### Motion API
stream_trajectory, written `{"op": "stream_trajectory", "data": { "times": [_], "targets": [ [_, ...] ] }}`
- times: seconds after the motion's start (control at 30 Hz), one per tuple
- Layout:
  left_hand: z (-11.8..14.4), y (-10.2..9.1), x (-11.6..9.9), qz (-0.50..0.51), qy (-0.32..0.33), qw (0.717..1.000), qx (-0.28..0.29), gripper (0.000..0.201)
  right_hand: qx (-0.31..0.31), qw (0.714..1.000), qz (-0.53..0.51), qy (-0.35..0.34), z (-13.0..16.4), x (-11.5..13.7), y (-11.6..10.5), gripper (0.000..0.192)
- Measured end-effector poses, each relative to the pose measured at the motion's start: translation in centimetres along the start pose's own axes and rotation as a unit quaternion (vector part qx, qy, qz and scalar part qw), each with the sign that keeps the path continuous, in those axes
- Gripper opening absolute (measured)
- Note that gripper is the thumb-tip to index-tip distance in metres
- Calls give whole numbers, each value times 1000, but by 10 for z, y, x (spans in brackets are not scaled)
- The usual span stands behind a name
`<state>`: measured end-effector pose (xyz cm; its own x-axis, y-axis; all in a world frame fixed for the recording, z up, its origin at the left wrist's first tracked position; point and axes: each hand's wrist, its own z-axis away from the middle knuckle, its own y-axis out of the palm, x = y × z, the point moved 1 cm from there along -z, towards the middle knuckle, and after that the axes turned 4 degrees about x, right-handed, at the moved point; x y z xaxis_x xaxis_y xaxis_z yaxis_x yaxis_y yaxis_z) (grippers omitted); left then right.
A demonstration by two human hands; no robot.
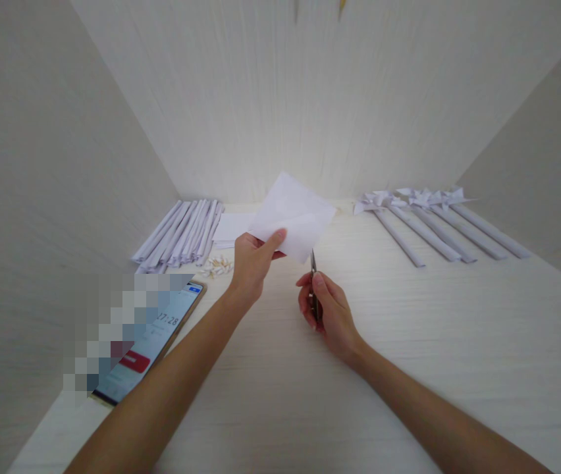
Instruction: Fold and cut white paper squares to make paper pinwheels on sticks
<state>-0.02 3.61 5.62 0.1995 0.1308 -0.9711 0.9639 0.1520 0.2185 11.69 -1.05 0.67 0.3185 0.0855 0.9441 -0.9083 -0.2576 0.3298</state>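
Grip of the left hand (253, 260) closed on the near edge of a white paper sheet (294, 214), thumb on top, fingers hidden under. Sheet held up off the bench (409, 329), tilted, looking folded, with one corner pointing down.

Grip of the right hand (327, 309) wrapped around small scissors (313, 280). Blades poking up out of the fist, tip just under the low corner of the sheet, very close. Hard to tell if the blades touch the paper or how far apart the blades stand.

Behind the sheet, flat on the bench, another white paper (234, 227), partly hidden by the sheet. Left of the sheet, a row of rolled paper sticks (182, 234) lying side by side near the left wall. Below the sticks and left of the sheet, near the left hand, a little pile of tiny pale bits (217, 266). Farther left of the sheet and nearer the body, a phone (155, 345) lying face up with a lit screen, part of it blurred.

Right of the sheet, well apart, paper pinwheels (423, 220) on paper sticks, lying in a row with the heads toward the back wall.
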Motion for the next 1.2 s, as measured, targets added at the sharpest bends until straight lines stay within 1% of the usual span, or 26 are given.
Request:
{"op": "stream_trajectory", "data": {
  "times": [0.23, 0.43, 0.63, 1.0, 1.2],
  "targets": [
    [1, 1, -1, 16, -8, 1000, -3, 36, 16, 999, 15, 27, 0, 1, 1, 35],
    [0, 0, 0, 14, -3, 1000, 0, 35, 19, 999, 13, 23, 0, 1, 1, 36],
    [-1, 0, 0, -1, 2, 1000, -15, 36, 21, 999, 17, 24, 0, 0, 1, 37],
    [1, 0, 2, 6, -4, 1000, -9, 38, 27, 999, 17, 27, 0, 1, 2, 34],
    [1, 1, 1, 9, -4, 1000, -15, 36, 24, 999, 26, 26, 0, 1, 2, 33]
  ]
}}
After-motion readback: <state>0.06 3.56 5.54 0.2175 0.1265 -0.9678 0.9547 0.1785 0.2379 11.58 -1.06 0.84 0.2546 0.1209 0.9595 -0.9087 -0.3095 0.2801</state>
